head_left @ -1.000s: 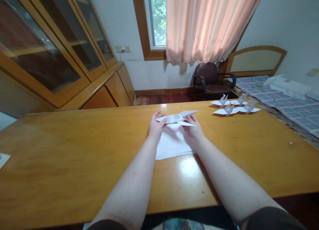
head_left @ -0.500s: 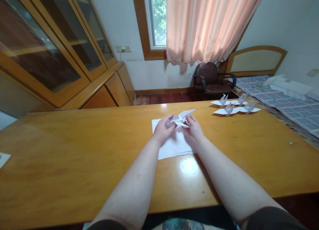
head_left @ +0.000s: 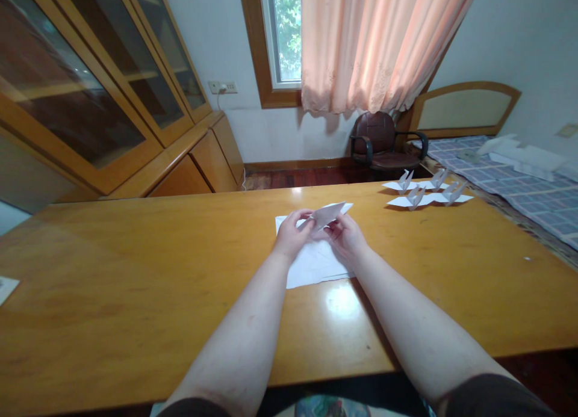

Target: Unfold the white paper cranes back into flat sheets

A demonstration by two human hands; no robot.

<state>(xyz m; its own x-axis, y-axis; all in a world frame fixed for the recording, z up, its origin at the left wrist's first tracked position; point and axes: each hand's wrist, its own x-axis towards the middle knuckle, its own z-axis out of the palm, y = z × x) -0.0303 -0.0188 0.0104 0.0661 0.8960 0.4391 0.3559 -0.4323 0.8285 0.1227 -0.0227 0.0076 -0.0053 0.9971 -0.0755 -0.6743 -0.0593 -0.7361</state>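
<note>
Both my hands hold a partly folded white paper figure point(head_left: 329, 213) just above the wooden table point(head_left: 135, 272). My left hand point(head_left: 291, 236) pinches its left end and my right hand point(head_left: 347, 236) grips it from the right and below. The figure's pointed flap sticks out to the upper right. Under my hands lies a small stack of white paper sheets point(head_left: 311, 263), flat on the table.
Several finished folded paper birds point(head_left: 424, 191) stand at the table's far right. A corner of paper point(head_left: 6, 287) shows at the left edge. Beyond the table are a dark armchair point(head_left: 382, 143), a bed point(head_left: 519, 182) and a glass-fronted cabinet point(head_left: 103, 98).
The paper figure was spread out wide between my hands. My left hand has moved right toward the other, and the figure is folded into a narrower pointed shape.
</note>
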